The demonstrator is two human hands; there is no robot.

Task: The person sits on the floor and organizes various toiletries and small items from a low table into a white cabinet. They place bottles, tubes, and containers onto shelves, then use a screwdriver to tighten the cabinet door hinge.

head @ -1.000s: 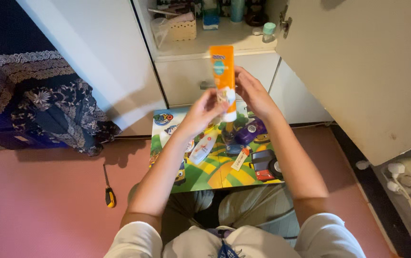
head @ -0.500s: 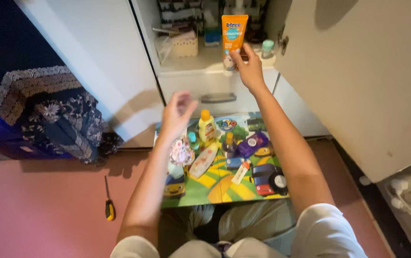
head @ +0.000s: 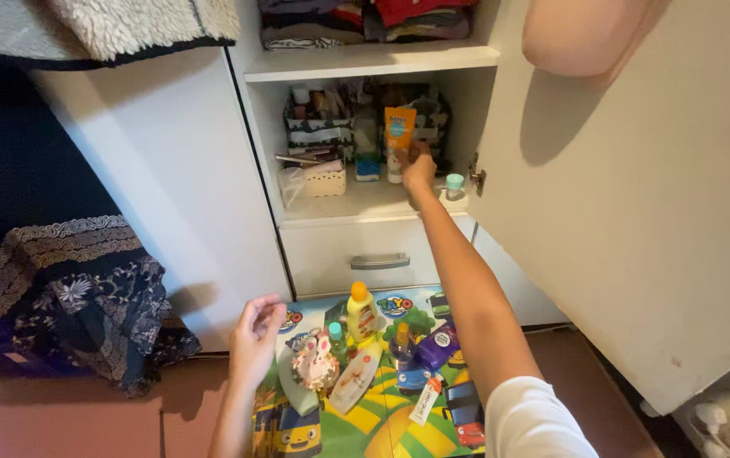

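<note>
While the orange tube [head: 399, 136] is standing upright on the cupboard shelf [head: 365, 202], our right hand [head: 417, 166] is gripping its lower end, and our left hand [head: 256, 329] is hovering with relaxed, slightly curled fingers over the colourful mat [head: 373, 428].

Orange tube [head: 399, 136] standing upright, white cap down, sitting on the cupboard shelf [head: 365, 203], right hand [head: 417, 165] gripping it.

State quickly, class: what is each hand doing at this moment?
Left hand: open, holding nothing, hovering by the colourful mat.
Right hand: closed on the orange tube, upright on the cupboard shelf.
</note>
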